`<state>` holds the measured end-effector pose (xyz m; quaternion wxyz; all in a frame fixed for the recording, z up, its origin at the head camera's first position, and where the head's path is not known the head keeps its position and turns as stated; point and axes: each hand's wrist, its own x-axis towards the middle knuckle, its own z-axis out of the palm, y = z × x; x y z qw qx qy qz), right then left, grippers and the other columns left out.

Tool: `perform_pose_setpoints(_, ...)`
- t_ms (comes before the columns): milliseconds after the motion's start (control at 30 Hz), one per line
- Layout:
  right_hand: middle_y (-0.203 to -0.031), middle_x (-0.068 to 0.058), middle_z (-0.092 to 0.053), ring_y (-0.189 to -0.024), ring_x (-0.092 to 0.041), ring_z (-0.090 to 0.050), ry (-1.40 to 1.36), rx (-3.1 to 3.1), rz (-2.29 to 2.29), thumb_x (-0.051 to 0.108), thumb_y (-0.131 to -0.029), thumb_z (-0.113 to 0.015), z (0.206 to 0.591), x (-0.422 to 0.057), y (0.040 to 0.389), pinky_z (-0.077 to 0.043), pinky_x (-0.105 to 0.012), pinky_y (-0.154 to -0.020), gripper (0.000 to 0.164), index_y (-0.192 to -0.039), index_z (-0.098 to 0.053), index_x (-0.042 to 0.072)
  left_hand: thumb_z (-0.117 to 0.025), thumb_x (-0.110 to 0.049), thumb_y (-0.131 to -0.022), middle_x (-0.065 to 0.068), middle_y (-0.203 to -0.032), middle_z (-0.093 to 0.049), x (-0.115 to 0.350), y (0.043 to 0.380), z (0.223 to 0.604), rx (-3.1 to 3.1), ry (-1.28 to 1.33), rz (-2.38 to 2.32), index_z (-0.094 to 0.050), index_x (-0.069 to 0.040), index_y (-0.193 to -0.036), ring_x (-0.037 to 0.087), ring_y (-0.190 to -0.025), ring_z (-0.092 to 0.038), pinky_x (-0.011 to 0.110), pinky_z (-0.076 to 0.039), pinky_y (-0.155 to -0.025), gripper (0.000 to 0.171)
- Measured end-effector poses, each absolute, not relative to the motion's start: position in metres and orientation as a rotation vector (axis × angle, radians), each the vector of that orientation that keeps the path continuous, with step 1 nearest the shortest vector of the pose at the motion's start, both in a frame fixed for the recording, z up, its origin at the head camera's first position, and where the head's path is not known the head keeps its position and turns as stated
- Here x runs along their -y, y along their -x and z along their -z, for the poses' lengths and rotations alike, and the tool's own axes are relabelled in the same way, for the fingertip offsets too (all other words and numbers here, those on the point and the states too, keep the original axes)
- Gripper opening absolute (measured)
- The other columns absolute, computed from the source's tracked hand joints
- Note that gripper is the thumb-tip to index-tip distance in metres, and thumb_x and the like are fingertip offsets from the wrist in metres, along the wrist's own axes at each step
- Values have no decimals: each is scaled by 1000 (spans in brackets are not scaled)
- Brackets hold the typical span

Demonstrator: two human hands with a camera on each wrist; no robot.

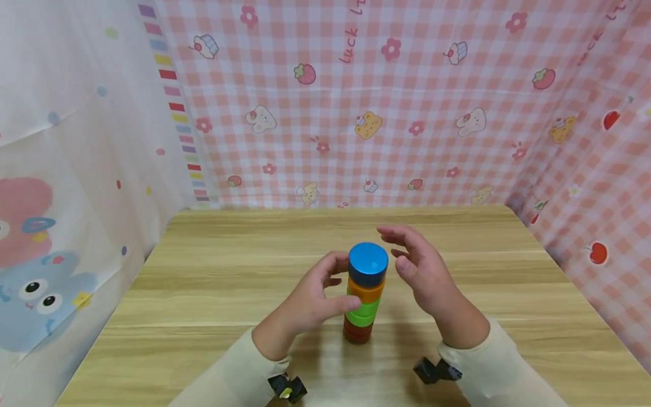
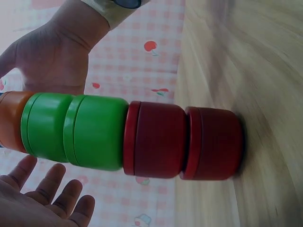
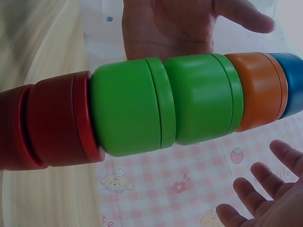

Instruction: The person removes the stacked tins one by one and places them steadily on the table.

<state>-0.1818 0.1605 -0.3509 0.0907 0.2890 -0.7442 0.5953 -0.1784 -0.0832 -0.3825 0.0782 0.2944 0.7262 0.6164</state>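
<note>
So there's a tall stack [image 1: 367, 314] of round pieces standing upright on the wooden table [image 1: 244, 249], right between the person's two hands, bottom end sitting on the wood. From the bottom up it goes two dark red pieces [image 2: 161, 140], two bright green pieces [image 2: 98, 132], an orange piece [image 1: 365, 293] and then a shiny blue piece [image 1: 368, 260] on top.

Left hand [image 1: 312, 302] is loosely cupped at one side of it, thumb crossing in front of the green part in the head view, fingers up near the blue. It's not clamped on anything, fingers look spread and relaxed, though I can't tell if the thumb is actually touching. Right hand [image 1: 424, 271] is on the other side, also loose and holding nothing, with a visible gap between it and the stack.

Both arms are in cream sleeves [image 1: 508, 367], with a little black gadget [image 1: 437, 370] at each wrist. Behind the table there's a pink checked cloth [image 1: 330, 90] with strawberries, cupcakes, bears and flowers printed on it, more pink check down the right side, and a white cloth [image 1: 76, 152] with cartoon characters on the left
</note>
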Motion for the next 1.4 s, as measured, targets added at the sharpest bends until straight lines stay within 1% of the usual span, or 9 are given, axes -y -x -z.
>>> perform_pose_setpoints(233,-146,-9,-57,-136,-35,-49,-881,2163,-1808,54,-106,-54,346,-156,181,-38,-60,-110,64,-145,-57,3,-76,-50,-93,-2,-148,-58,76,179,379,-2143,-873,-1857,-50,-19,-148,21,-140,-51,55,-40,-117,69)
perform_pose_setpoints(500,-143,3,-59,-136,-39,-48,-907,2133,-1824,56,-105,-55,345,-153,184,-39,-59,-111,72,-143,-54,-6,-75,-48,-95,3,-148,-59,72,179,377,-2128,-927,-1873,-48,-15,-151,24,-139,-52,52,-41,-115,70)
perform_pose_setpoints(700,-145,-7,-58,-136,-39,-48,-908,2128,-1832,56,-105,-54,343,-150,184,-37,-65,-110,69,-144,-56,-1,-76,-50,-94,4,-147,-59,69,180,377,-2114,-933,-1880,-45,-16,-153,22,-135,-53,51,-41,-115,75)
perform_pose_setpoints(933,-146,-12,-57,-134,-37,-50,-888,2140,-1825,60,-103,-53,339,-145,185,-37,-72,-109,72,-144,-56,1,-77,-47,-94,6,-149,-58,66,180,377,-2085,-917,-1895,-43,-16,-156,23,-135,-53,55,-38,-116,76)
perform_pose_setpoints(1000,-147,-14,-57,-134,-40,-50,-887,2140,-1829,61,-103,-52,338,-145,185,-36,-75,-108,73,-144,-56,1,-77,-46,-94,6,-149,-57,66,180,376,-2079,-906,-1906,-43,-16,-156,24,-135,-53,56,-38,-116,76)
perform_pose_setpoints(1133,-146,-13,-57,-133,-40,-51,-881,2134,-1828,62,-104,-51,338,-144,185,-38,-73,-107,75,-144,-55,-1,-77,-47,-94,6,-149,-57,65,179,376,-2065,-907,-1928,-43,-16,-155,25,-136,-53,58,-38,-116,77)
perform_pose_setpoints(1200,-146,-12,-58,-133,-36,-53,-878,2128,-1830,62,-104,-50,338,-145,186,-39,-72,-107,74,-144,-56,0,-77,-48,-94,7,-149,-57,64,180,377,-2060,-913,-1934,-43,-16,-155,26,-136,-53,59,-38,-116,77)
perform_pose_setpoints(1267,-145,-11,-58,-133,-33,-53,-881,2118,-1838,61,-104,-50,339,-145,186,-40,-69,-107,71,-144,-56,2,-77,-48,-94,7,-149,-57,63,180,377,-2052,-915,-1943,-43,-16,-155,26,-136,-53,60,-38,-116,77)
perform_pose_setpoints(1400,-146,-9,-57,-134,-35,-53,-895,2104,-1858,57,-106,-50,341,-147,185,-41,-63,-107,67,-144,-56,3,-77,-48,-94,7,-148,-58,62,179,377,-2045,-898,-1950,-43,-17,-155,27,-136,-53,61,-37,-117,76)
